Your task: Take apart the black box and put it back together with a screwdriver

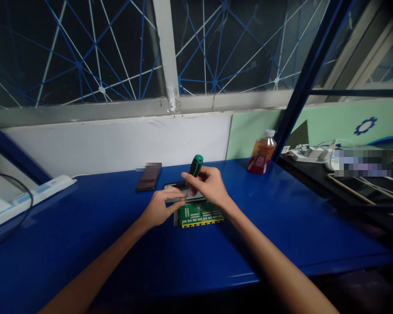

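A screwdriver (197, 164) with a green and black handle leans in my right hand (212, 185), its fingers wrapped round the handle. The thin shaft points down at the upper left corner of a green circuit board (196, 213). Along the board's near edge runs a yellow strip with notches. At that same corner, the thumb and fingers of my left hand (162, 205) pinch together beside the screwdriver tip. What they hold, if anything, is too small to make out. Behind the board lies a dark-edged flat tray or case (170, 185), partly hidden by my hands.
A dark phone (149, 176) lies on the blue table (118, 253), left of the board. A bottle of reddish liquid (262, 152) stands at the back right by a blue post. White power strips (36, 198) sit at the far left, and cables lie on the black surface at right.
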Tool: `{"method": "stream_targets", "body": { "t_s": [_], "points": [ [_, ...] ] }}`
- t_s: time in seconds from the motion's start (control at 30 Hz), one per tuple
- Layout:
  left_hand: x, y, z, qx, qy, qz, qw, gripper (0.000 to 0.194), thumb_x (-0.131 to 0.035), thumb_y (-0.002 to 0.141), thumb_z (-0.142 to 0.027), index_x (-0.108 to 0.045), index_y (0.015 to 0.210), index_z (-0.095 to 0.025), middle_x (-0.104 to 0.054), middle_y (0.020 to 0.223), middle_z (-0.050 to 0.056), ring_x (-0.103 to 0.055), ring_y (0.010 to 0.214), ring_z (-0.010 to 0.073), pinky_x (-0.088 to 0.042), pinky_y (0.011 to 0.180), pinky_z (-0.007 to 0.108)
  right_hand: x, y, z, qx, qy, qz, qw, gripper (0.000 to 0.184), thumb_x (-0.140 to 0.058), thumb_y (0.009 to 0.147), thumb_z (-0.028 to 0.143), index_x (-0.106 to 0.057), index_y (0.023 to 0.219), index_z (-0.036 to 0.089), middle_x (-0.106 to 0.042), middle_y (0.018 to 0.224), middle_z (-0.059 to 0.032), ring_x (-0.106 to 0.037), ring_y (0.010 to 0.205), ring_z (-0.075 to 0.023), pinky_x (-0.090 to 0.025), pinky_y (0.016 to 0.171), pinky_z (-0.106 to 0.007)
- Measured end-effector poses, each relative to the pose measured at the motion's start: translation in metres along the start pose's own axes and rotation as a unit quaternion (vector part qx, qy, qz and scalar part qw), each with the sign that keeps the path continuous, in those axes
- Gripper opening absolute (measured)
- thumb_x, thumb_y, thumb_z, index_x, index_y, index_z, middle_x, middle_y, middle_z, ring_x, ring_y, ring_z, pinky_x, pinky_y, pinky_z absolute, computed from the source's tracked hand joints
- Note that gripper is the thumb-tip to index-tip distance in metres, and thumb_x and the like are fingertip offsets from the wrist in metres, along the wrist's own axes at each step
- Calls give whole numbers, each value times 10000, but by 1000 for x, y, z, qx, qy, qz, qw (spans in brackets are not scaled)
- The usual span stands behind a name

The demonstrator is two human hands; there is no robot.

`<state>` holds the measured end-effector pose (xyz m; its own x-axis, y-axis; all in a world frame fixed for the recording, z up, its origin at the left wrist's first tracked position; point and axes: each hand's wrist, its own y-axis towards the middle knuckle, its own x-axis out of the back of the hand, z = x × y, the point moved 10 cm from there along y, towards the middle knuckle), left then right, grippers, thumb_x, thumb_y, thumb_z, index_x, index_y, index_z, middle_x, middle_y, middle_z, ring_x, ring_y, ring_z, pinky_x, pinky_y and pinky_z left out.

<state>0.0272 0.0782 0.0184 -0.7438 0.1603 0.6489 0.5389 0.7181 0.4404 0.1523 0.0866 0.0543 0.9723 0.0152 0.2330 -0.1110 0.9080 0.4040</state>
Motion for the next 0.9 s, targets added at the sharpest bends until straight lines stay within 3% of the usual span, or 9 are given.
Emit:
{"method": "stream_targets", "body": {
  "t_s": [0.13, 0.23, 0.4, 0.47, 0.53, 0.67, 0.77, 0.9],
  "points": [
    [7, -1, 4, -7, 24, -30, 999, 144, -646, 841, -284, -743, 898, -193, -719, 910, 68, -644, 907, 212, -505, 857, 369, 13, 3, 1, 11, -16, -31, 999, 411, -590, 814, 564, -606, 681, 176, -590, 506, -2, -553, 471, -121, -431, 520, -276],
    [13, -1, 3, -15, 42, -50, 998, 138, -647, 844, -294, -739, 886, -200, -719, 900, 60, -649, 887, 206, -511, 843, 360, 38, 6, -1, 27, -35, -63, 997, 392, -604, 807, 548, -605, 690, 173, -582, 534, 3, -531, 475, -115, -412, 511, -272],
    [17, 3, -7, -27, 63, -87, 994, 159, -620, 857, -292, -730, 936, -210, -722, 903, 57, -655, 872, 202, -516, 812, 342, 129, -8, -29, 11, -75, -181, 981, 427, -626, 772, 553, -604, 929, 157, -505, 527, 51, -484, 468, -122, -377, 473, -256],
    [14, 8, -15, -28, 58, -88, 994, 169, -608, 861, -285, -728, 947, -203, -721, 905, 62, -656, 867, 201, -516, 805, 337, 161, -19, -46, -15, -176, -192, 966, 470, -631, 757, 549, -614, 983, 138, -537, 543, 32, -502, 494, -144, -382, 495, -269],
    [4, 15, -28, -32, 52, -71, 996, 169, -610, 853, -275, -730, 945, -200, -722, 906, 66, -655, 878, 209, -514, 807, 343, 182, -30, -62, -46, -299, -181, 936, 476, -629, 763, 514, -626, 1040, 127, -644, 695, -38, -587, 629, -189, -412, 577, -286],
    [-37, 38, -64, -65, 23, 28, 997, 170, -615, 841, -244, -734, 958, -210, -730, 916, 57, -658, 873, 206, -511, 811, 345, 186, -43, -89, -125, -471, -95, 868, 411, -525, 846, 452, -612, 1135, 174, -714, 913, -93, -655, 824, -246, -412, 646, -291],
    [-68, 59, -83, -91, 31, 68, 993, 232, -605, 821, -174, -725, 1014, -224, -733, 889, 32, -657, 853, 193, -501, 810, 342, 174, -46, -91, -132, -499, -67, 854, 424, -526, 841, 452, -602, 1173, 199, -721, 930, -107, -666, 850, -272, -402, 655, -302],
    [-101, 85, -81, -95, 67, 83, 990, 306, -605, 788, -125, -712, 1047, -244, -741, 909, 14, -660, 881, 207, -485, 847, 368, 154, -48, -91, -121, -523, -18, 843, 426, -534, 825, 459, -593, 1180, 233, -724, 930, -98, -673, 862, -277, -390, 635, -297]
  ]
}}
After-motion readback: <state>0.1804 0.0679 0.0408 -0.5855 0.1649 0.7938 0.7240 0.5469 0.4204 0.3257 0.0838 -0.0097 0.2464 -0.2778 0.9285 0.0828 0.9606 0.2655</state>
